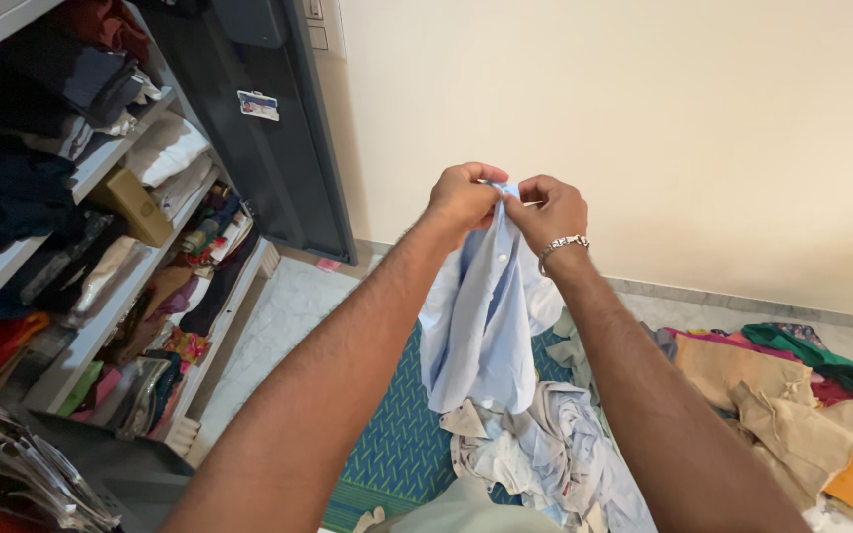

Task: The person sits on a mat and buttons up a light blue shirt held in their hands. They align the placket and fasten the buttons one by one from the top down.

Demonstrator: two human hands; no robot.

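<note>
Shirt (481, 316) up in front of us, pale blue, hanging straight down from both fists, long axis vertical. Our left hand (463, 195) and right hand (551, 210) pinch its top edge side by side, knuckles nearly touching. Below our hands lies a clothes heap (535, 449) on the green mat (397, 434).

Left hand (463, 196) and right hand (549, 210) pinch top of light blue shirt (476, 326), held up over clothes heap (535, 449) on green mat (397, 434).
</note>
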